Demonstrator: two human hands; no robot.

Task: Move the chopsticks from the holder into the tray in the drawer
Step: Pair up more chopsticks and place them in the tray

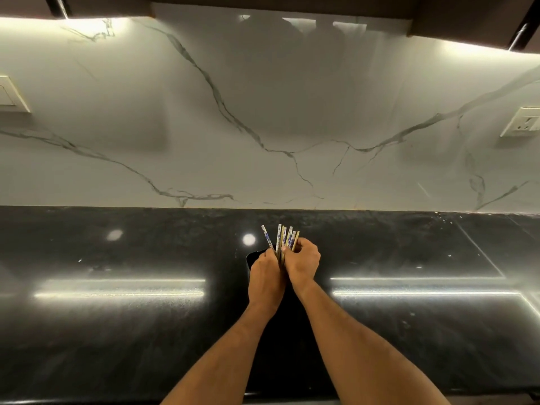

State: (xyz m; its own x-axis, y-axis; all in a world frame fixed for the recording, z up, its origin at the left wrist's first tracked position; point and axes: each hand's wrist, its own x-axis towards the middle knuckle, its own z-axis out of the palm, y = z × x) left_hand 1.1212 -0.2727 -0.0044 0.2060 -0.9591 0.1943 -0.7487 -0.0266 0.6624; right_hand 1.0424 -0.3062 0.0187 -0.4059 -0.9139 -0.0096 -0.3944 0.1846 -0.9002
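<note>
At the far left, a pale switch plate (11,96) is mounted on the white marble wall (263,112), above a glossy black counter (117,331) on which strips of light are reflected. Near the middle of the counter, a dark holder (253,258) is seen, largely hidden behind the hands and hard to make out against the black surface. The left hand (266,277) is curled against the holder and the lower part of the chopsticks (282,238); whether the holder or the sticks are gripped by it cannot be told. The chopsticks, blue-patterned at their tops, are fanned upright between the two hands, their lower ends hidden. The bundle is gripped just beside the left hand by the right hand (302,263), fingers wrapped round the sticks. At the far right, a wall socket (523,122) is fixed to the marble.
</note>
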